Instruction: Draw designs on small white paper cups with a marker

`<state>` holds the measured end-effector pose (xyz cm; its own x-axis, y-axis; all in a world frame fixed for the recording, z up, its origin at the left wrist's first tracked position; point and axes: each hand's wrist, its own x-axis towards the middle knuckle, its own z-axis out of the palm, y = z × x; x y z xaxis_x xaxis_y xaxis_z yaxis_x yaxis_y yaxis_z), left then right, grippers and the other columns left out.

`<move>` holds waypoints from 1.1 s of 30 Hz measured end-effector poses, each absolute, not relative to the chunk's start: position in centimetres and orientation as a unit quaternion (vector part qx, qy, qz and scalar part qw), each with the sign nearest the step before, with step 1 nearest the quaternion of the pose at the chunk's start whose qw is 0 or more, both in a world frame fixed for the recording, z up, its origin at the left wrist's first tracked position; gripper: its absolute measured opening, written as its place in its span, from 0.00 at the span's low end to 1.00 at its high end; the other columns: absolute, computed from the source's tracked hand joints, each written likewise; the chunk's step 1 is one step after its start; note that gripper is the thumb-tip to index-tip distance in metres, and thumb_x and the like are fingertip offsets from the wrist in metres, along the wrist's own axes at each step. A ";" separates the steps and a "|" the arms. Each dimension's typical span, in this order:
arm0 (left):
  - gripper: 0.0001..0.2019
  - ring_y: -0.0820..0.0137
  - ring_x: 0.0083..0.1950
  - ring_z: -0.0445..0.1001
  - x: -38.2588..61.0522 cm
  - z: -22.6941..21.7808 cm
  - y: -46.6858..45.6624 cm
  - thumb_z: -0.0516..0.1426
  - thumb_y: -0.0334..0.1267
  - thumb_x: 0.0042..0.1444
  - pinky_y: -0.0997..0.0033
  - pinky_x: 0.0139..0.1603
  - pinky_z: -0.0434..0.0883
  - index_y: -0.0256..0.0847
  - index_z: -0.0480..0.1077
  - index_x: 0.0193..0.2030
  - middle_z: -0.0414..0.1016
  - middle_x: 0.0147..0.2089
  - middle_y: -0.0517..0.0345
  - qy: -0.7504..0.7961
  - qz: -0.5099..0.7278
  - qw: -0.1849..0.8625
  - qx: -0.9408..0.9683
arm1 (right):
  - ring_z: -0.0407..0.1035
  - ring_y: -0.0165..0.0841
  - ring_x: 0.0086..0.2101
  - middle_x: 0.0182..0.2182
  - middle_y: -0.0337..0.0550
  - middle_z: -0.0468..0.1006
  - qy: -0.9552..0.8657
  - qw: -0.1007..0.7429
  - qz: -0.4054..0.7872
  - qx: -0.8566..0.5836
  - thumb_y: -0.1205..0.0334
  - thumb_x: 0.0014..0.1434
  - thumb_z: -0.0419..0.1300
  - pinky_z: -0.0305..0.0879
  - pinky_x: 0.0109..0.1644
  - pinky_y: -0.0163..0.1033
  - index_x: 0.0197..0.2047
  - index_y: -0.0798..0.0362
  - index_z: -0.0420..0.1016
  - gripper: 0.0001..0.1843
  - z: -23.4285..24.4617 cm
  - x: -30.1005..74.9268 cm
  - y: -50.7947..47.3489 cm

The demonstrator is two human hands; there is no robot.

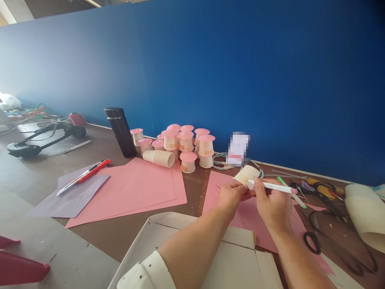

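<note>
1. Left of the flask (120, 131), a red cutter (87, 173) lies on the desk (120, 233). I cannot tell if its blade is out.
2. Just right of the flask, pink-topped cups (186, 144) stand crowded, so a nudge could topple them.
3. Further right of the flask, the left hand (230, 195) pinches a paper cup (246, 175) above the desk. Squeezing hard could crumple it.
4. The right hand (272, 204) is closed around a white pen (272, 186), tip at the cup. A slip could jab the left fingers.
5. Far right of the flask, scissors (327, 224) lie near the right forearm, which could snag them.
</note>
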<state>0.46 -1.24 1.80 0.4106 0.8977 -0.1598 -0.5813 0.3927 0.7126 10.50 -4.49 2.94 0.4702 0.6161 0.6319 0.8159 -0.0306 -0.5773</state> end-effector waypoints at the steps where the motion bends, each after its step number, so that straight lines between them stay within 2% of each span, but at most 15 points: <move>1: 0.04 0.68 0.33 0.76 0.4 1.8 -1.3 0.62 0.30 0.43 0.59 0.51 0.71 0.31 0.71 0.26 0.74 0.28 0.50 0.272 0.468 0.789 0.292 | 0.69 0.38 0.28 0.25 0.46 0.75 -0.503 0.477 -0.099 -0.713 0.42 0.55 0.53 0.58 0.29 0.37 0.32 0.53 0.71 0.21 2.9 10.5 -4.5; 11: 0.05 0.68 0.33 0.76 0.2 2.1 -1.3 0.61 0.30 0.44 0.60 0.51 0.71 0.32 0.69 0.24 0.73 0.26 0.51 0.281 0.468 0.784 0.296 | 0.70 0.38 0.26 0.22 0.47 0.74 -0.521 0.472 -0.102 -0.703 0.42 0.56 0.52 0.59 0.28 0.37 0.31 0.54 0.71 0.22 2.9 10.4 -4.3; 17: 0.07 0.68 0.33 0.75 0.4 1.5 -0.9 0.64 0.32 0.42 0.60 0.51 0.70 0.31 0.71 0.27 0.74 0.28 0.50 0.268 0.476 0.786 0.288 | 0.71 0.37 0.29 0.28 0.48 0.77 -0.528 0.485 -0.088 -0.692 0.42 0.57 0.51 0.60 0.30 0.37 0.34 0.54 0.72 0.22 2.6 10.3 -4.3; 28: 0.09 0.69 0.32 0.75 0.4 1.6 -1.1 0.63 0.35 0.42 0.59 0.51 0.70 0.30 0.71 0.28 0.75 0.29 0.49 0.271 0.475 0.780 0.304 | 0.72 0.34 0.28 0.31 0.46 0.77 -0.521 0.563 -0.040 -0.640 0.48 0.59 0.54 0.67 0.34 0.38 0.42 0.54 0.71 0.18 2.8 10.2 -4.8; 33: 0.08 0.68 0.32 0.75 0.3 1.9 -1.2 0.64 0.34 0.41 0.60 0.50 0.70 0.31 0.71 0.26 0.73 0.27 0.51 0.267 0.489 0.778 0.291 | 0.72 0.33 0.29 0.32 0.47 0.77 -0.529 0.556 -0.045 -0.640 0.48 0.58 0.54 0.67 0.32 0.36 0.40 0.54 0.72 0.18 3.1 9.9 -4.9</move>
